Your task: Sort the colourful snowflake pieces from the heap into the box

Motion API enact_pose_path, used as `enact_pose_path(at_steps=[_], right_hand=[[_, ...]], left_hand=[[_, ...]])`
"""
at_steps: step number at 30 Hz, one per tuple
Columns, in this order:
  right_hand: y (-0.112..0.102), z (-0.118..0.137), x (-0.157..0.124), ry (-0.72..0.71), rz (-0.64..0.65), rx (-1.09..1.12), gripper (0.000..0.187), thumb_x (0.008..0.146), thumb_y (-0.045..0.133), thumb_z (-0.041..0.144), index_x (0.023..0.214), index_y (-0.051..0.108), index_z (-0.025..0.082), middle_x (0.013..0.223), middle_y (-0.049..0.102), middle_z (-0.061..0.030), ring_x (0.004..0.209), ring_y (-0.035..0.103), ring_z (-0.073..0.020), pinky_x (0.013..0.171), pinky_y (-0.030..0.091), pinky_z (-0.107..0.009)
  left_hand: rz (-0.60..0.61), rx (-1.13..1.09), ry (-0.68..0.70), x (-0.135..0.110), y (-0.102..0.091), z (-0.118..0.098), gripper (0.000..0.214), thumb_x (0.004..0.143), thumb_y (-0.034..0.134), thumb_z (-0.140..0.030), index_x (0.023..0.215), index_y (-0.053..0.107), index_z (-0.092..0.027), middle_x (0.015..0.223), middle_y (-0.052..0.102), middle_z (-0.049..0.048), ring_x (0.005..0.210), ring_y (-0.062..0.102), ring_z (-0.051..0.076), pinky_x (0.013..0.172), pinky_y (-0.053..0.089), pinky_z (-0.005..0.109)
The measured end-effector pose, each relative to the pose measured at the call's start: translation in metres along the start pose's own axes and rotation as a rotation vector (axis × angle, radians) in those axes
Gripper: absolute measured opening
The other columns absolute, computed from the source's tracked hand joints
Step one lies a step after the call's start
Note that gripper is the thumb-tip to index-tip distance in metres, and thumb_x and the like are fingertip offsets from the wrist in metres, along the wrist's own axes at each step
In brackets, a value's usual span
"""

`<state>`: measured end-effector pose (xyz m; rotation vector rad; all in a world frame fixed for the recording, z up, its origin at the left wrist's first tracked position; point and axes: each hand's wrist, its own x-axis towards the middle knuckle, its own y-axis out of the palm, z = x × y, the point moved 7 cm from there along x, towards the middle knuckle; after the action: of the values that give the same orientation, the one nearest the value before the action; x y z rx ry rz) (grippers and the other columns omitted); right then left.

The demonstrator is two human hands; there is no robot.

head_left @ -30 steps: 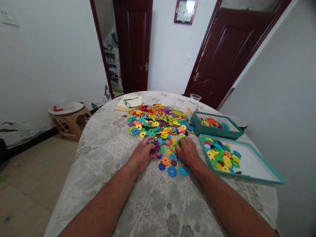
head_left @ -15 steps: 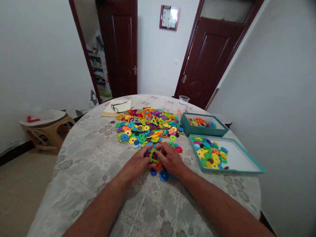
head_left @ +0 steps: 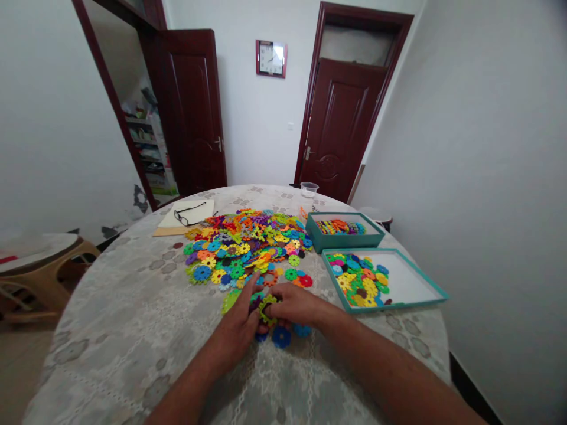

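Note:
My left hand [head_left: 241, 321] and my right hand [head_left: 296, 305] meet over the table's near middle, both pinching a small cluster of joined plastic flower discs [head_left: 266, 307], yellow-green with purple behind. Loose blue discs [head_left: 280, 337] lie just below the hands. Beyond them spreads a big pile of coloured discs [head_left: 245, 242] on the lace tablecloth [head_left: 133, 319].
Two teal box halves stand at the right: the near tray [head_left: 416, 298] holds several discs, the far box [head_left: 343, 238] holds more. Glasses on a notebook [head_left: 186, 215] and a clear cup [head_left: 309, 189] lie at the far edge. A stool [head_left: 39, 265] stands left.
Both hands have drawn together from the pile's edge and lifted joined discs between them. The head has tilted up and turned, so the table sits lower in view.

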<state>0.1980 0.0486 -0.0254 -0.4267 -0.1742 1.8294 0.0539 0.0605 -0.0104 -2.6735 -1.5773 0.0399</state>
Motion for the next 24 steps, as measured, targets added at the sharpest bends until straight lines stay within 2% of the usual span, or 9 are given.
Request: enact_pose_path(at_steps=[2, 5, 9, 12, 14, 19, 22, 24], right_hand=[[-0.009, 0.001, -0.004, 0.038, 0.056, 0.004, 0.007, 0.079, 0.063, 0.023, 0.085, 0.066, 0.023, 0.061, 0.064, 0.0045, 0.051, 0.059, -0.0138, 0.047, 0.047, -0.022], [-0.038, 0.008, -0.009, 0.036, 0.01, 0.053, 0.008, 0.075, 0.066, 0.024, 0.083, 0.066, 0.023, 0.062, 0.065, 0.0045, 0.052, 0.06, -0.0125, 0.047, 0.047, -0.02], [-0.099, 0.014, -0.016, 0.0, -0.232, 0.261, 0.016, 0.071, 0.069, 0.025, 0.086, 0.064, 0.021, 0.063, 0.063, 0.0043, 0.052, 0.058, -0.0117, 0.048, 0.047, -0.02], [-0.154, 0.008, -0.023, 0.019, -0.458, 0.376, 0.023, 0.07, 0.073, 0.026, 0.09, 0.063, 0.02, 0.068, 0.064, 0.0019, 0.054, 0.059, -0.0122, 0.048, 0.049, -0.022], [-0.194, 0.002, -0.029, 0.036, -0.599, 0.372, 0.023, 0.073, 0.075, 0.024, 0.091, 0.061, 0.02, 0.071, 0.065, 0.0012, 0.056, 0.06, -0.0121, 0.048, 0.049, -0.022], [-0.283, -0.014, -0.037, 0.104, -0.824, 0.285, 0.014, 0.086, 0.07, 0.018, 0.094, 0.06, 0.019, 0.075, 0.066, 0.0006, 0.057, 0.058, -0.01, 0.052, 0.051, -0.021], [-0.323, -0.025, -0.039, 0.192, -0.931, 0.184, 0.006, 0.097, 0.065, 0.019, 0.101, 0.062, 0.015, 0.084, 0.067, -0.0027, 0.065, 0.061, -0.0107, 0.06, 0.055, -0.024], [-0.34, -0.032, -0.039, 0.26, -0.97, 0.106, 0.017, 0.101, 0.065, 0.027, 0.113, 0.065, 0.014, 0.101, 0.07, -0.0064, 0.079, 0.067, -0.0141, 0.071, 0.06, -0.029]], left_hand=[[0.038, -0.007, -0.04, 0.0, 0.004, 0.002, 0.074, 0.085, 0.074, -0.033, 0.154, 0.048, -0.034, 0.149, 0.056, 0.0168, 0.095, 0.075, 0.025, 0.072, 0.062, 0.036], [-0.04, 0.013, -0.012, 0.003, -0.004, -0.004, 0.069, 0.086, 0.072, -0.04, 0.151, 0.05, -0.03, 0.137, 0.063, 0.0152, 0.091, 0.075, 0.024, 0.068, 0.063, 0.035], [-0.235, 0.082, 0.071, 0.006, -0.029, -0.013, 0.059, 0.087, 0.069, -0.046, 0.142, 0.058, -0.026, 0.124, 0.069, 0.0106, 0.091, 0.073, 0.024, 0.066, 0.063, 0.033], [-0.361, 0.103, 0.097, 0.006, -0.045, -0.014, 0.057, 0.084, 0.07, -0.048, 0.135, 0.062, -0.024, 0.118, 0.071, 0.0098, 0.087, 0.073, 0.024, 0.064, 0.063, 0.034], [-0.396, 0.119, 0.092, 0.006, -0.051, -0.012, 0.056, 0.084, 0.07, -0.048, 0.133, 0.063, -0.023, 0.116, 0.072, 0.0095, 0.086, 0.073, 0.023, 0.065, 0.062, 0.034], [-0.428, 0.158, 0.069, 0.008, -0.057, -0.01, 0.053, 0.085, 0.067, -0.046, 0.133, 0.063, -0.024, 0.119, 0.072, 0.0092, 0.087, 0.073, 0.023, 0.067, 0.062, 0.034], [-0.457, 0.169, 0.06, 0.008, -0.061, -0.009, 0.052, 0.082, 0.07, -0.044, 0.13, 0.066, -0.024, 0.118, 0.072, 0.0087, 0.09, 0.072, 0.023, 0.07, 0.062, 0.033], [-0.484, 0.165, 0.059, 0.009, -0.065, -0.008, 0.051, 0.079, 0.073, -0.043, 0.126, 0.068, -0.023, 0.115, 0.074, 0.0083, 0.091, 0.072, 0.024, 0.071, 0.062, 0.033]])
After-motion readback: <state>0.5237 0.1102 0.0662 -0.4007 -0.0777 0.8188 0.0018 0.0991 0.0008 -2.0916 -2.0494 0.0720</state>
